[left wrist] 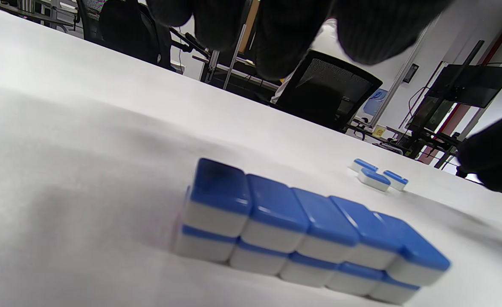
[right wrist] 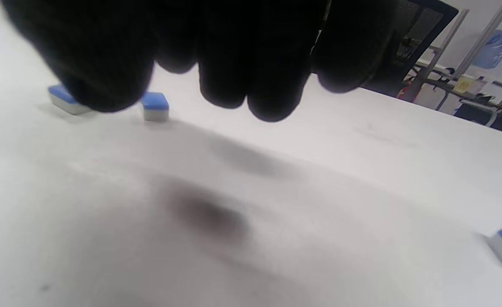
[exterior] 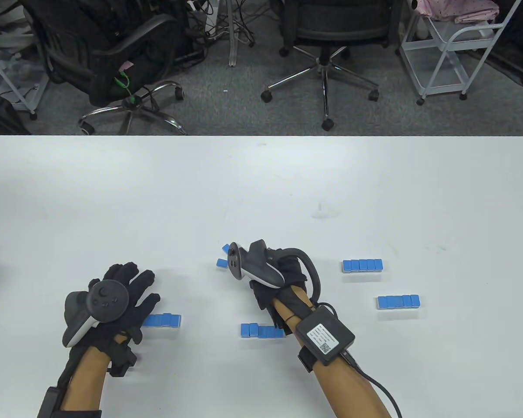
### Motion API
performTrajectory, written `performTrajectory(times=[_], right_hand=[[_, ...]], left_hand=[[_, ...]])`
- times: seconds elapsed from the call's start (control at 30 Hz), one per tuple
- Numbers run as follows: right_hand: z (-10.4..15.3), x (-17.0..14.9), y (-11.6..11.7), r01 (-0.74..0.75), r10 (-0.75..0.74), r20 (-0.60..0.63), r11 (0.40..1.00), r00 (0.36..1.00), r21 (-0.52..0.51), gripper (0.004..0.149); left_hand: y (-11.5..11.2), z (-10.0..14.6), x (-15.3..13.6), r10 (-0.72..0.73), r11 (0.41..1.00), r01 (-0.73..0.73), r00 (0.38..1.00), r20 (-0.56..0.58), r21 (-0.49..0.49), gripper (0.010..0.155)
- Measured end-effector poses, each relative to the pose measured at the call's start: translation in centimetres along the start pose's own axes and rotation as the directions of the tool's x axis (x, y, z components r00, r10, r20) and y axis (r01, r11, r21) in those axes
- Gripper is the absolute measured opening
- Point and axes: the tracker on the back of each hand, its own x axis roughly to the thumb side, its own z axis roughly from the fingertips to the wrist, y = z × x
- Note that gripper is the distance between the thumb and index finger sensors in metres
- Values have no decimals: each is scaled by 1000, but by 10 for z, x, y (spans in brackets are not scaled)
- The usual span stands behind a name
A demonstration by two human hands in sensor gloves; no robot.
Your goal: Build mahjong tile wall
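Note:
Blue-backed mahjong tiles lie on the white table. Two-layer rows stand at the right, lower right, centre front and left. My left hand is spread open over the left row's left end; in the left wrist view its fingers hang above that stacked row without touching it. My right hand hovers by loose single tiles. Its fingers hang above the table and hold nothing; two loose tiles lie just beyond them.
The table's far edge borders a floor with office chairs and a white trolley. A cable runs from the box on my right wrist off the bottom edge.

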Motion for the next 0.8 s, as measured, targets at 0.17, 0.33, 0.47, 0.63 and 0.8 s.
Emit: performTrajectory(times=[0.17,0.33,0.47,0.63,0.8], right_hand=[[-32,22,15,-79,83,-63,994,995,71,76],[-40,26,19,-15,19,-95,999,995,48,67],[-37,22,18,-6,5,-100,1000,995,-5,57],[-25,12,22,-19,18,-34,1000,999,-23,57],[1,-7,27,-54,43,112,993,993,102,56]], left_hand=[[0,0,1,-8,1000,8,1000,4,-1,63],[0,0,0,-2,1000,2,1000,3,-1,64],[0,-1,1,-3,1000,3,1000,4,-5,64],[0,0,1,-2,1000,2,1000,5,-3,64],[-1,0,1,-4,1000,4,1000,3,-4,64]])
